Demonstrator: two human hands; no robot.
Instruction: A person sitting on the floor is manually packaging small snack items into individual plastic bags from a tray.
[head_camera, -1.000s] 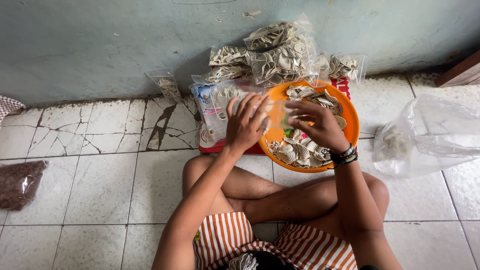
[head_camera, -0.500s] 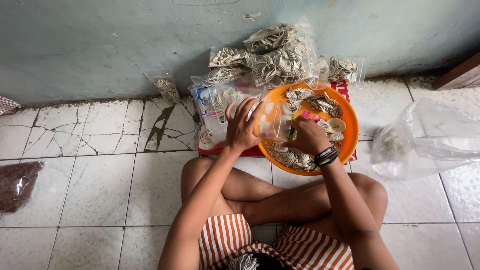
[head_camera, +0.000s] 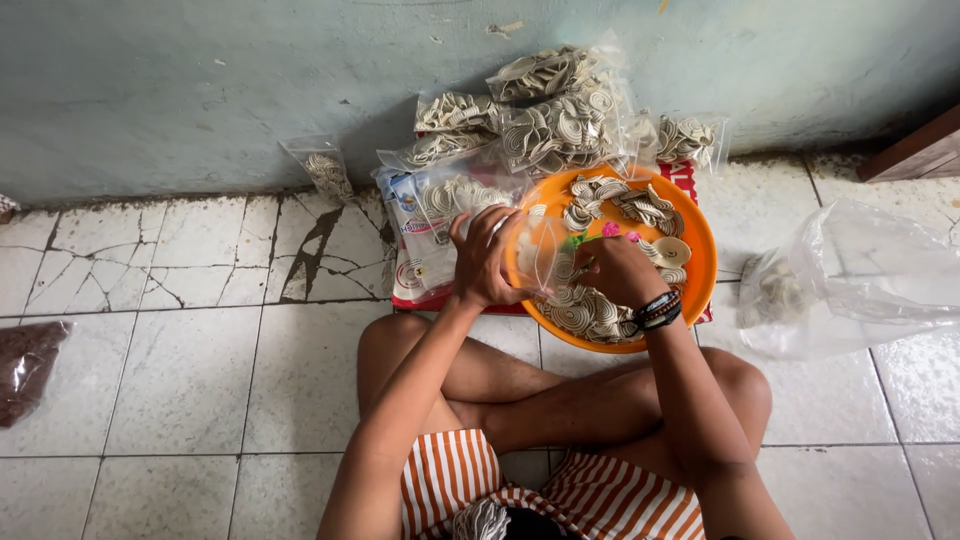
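Lowered, right hand (head_camera: 612, 272) grips crackers in orange tray (head_camera: 702, 262); left hand (head_camera: 485, 258) holds clear bag (head_camera: 535, 252).

Orange tray (head_camera: 704, 262) of beige spiral crackers (head_camera: 590, 312), orange-and-white striped shorts (head_camera: 452, 475), cracked white floor tiles (head_camera: 190, 370).

clear bags of pale spiral crackers (head_camera: 560, 115) lie stacked against the wall. a small clear bag (head_camera: 537, 250) is over the orange tray, and a large, nearly empty clear bag (head_camera: 860, 280) lies on the floor right.
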